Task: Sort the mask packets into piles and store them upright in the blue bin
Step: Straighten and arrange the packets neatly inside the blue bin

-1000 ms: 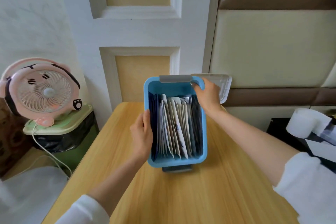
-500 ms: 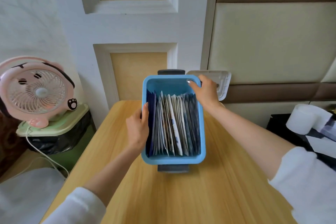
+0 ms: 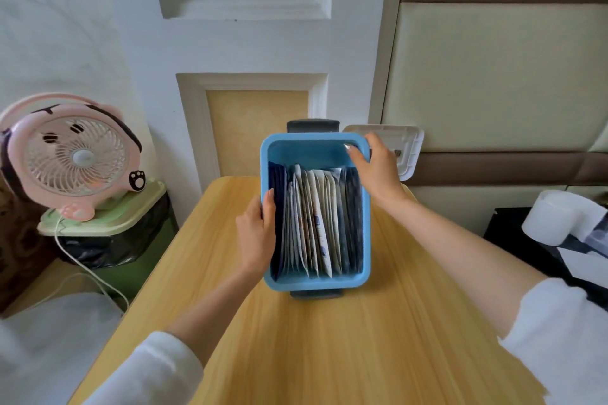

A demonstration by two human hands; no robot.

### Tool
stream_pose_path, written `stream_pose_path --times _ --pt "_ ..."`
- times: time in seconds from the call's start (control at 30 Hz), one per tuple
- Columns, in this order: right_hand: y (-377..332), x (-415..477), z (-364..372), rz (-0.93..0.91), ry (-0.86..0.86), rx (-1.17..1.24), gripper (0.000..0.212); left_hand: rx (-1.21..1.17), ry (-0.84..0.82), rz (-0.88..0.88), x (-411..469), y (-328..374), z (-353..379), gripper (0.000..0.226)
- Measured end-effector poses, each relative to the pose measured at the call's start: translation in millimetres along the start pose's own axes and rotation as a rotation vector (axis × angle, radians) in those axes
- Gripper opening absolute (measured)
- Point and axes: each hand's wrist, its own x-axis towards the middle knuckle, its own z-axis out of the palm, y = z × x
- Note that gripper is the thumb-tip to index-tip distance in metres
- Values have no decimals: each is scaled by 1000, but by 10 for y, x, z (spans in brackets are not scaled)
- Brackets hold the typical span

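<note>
The blue bin (image 3: 316, 283) with grey end handles stands on the wooden table (image 3: 329, 339), long side pointing away from me. Several mask packets (image 3: 312, 227) stand upright in it: dark blue ones against both side walls, white ones in the middle. My left hand (image 3: 256, 233) grips the bin's left rim, fingers curled over the edge. My right hand (image 3: 375, 168) grips the far right corner of the rim, thumb inside the bin.
A white plastic lid (image 3: 398, 148) leans on the wall behind the bin. A pink fan (image 3: 72, 158) sits on a green-lidded trash can (image 3: 108, 230) to the left. A white paper roll (image 3: 559, 220) lies at the right on a dark surface.
Both hands stayed on the bin's rim and the bin slid slightly nearer to me and turned straighter; the view tilted so the far grey handle now shows behind the rim.
</note>
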Motion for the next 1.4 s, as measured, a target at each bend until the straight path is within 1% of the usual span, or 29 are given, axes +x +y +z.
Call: stream_pose_path --times 0.03,0.1,0.2,0.27,0.33,0.4,0.43,0.5,0.57,0.63,0.7,0.77,0.8,0.83,0.87,0.93,0.97,1.03,1.1,1.13,1.17,1.2,1.23,1.27,1.3,1.33,1.37,1.4 --pt "1 -2 -5 5 -3 8 13 -5 -9 -2 6 14 -1 46" --pt "-33 -11 6 -5 59 26 14 -8 6 0 13 44 -19 45" --pt "-151 -30 41 -93 189 18 16 -11 81 38 -29 70 -22 47" --pt "-146 -56 45 -128 212 -15 19 19 93 68 -56 64 -13 47" --pt "-83 -67 50 -78 160 -42 22 33 26 43 -31 49 -18 49" --pt "-58 -33 63 3 55 -35 24 56 -36 -6 46 19 -41 55" --pt "-69 3 73 29 14 -52 24 69 -44 -32 82 1 -57 58" --pt "-104 53 94 52 -6 -105 25 87 -36 -58 141 -26 -88 58" --pt "-110 34 110 67 56 -100 20 135 -31 -38 219 -3 -89 50" --pt "-60 -52 87 119 190 -13 11 236 -78 29 331 94 -79 45" --pt "33 -138 30 207 343 84 16 396 -204 105 448 212 -75 40" --pt "125 -213 -42 297 466 175 14 640 -316 150 493 249 -74 42" --pt "162 -243 -73 339 509 216 13 734 -336 163 478 223 -69 42" --pt "184 -267 -105 372 531 254 15 766 -325 168 448 187 -59 40" --pt "201 -283 -125 390 533 291 18 748 -294 168 422 159 -47 36" --pt "213 -322 -139 422 507 342 21 682 -214 160 421 155 -9 28" --pt "237 -348 -128 465 485 352 19 656 -170 155 449 177 13 26" --pt "327 -413 -103 636 377 351 4 636 -85 178 535 235 25 25" --pt "426 -502 -75 820 152 304 22 703 -41 271 611 266 -14 24" --pt "455 -543 -59 828 68 204 32 737 -36 336 633 269 -37 23" --pt "468 -570 -50 743 74 47 41 755 -45 415 636 274 -56 22" --pt "469 -584 -43 539 164 -98 46 771 -72 507 625 275 -57 20" --pt "422 -591 -39 263 256 -176 45 794 -97 594 604 267 -40 18" --pt "364 -598 -13 12 302 -201 41 815 -112 655 581 264 -18 18" --pt "308 -596 26 -169 297 -216 36 819 -130 672 576 259 2 17" --pt "259 -585 50 -269 254 -213 32 805 -159 649 598 271 8 18" --pt "232 -570 82 -279 199 -190 30 779 -184 604 645 287 7 19" --pt "207 -559 106 -228 143 -163 29 754 -216 545 712 300 -1 21"
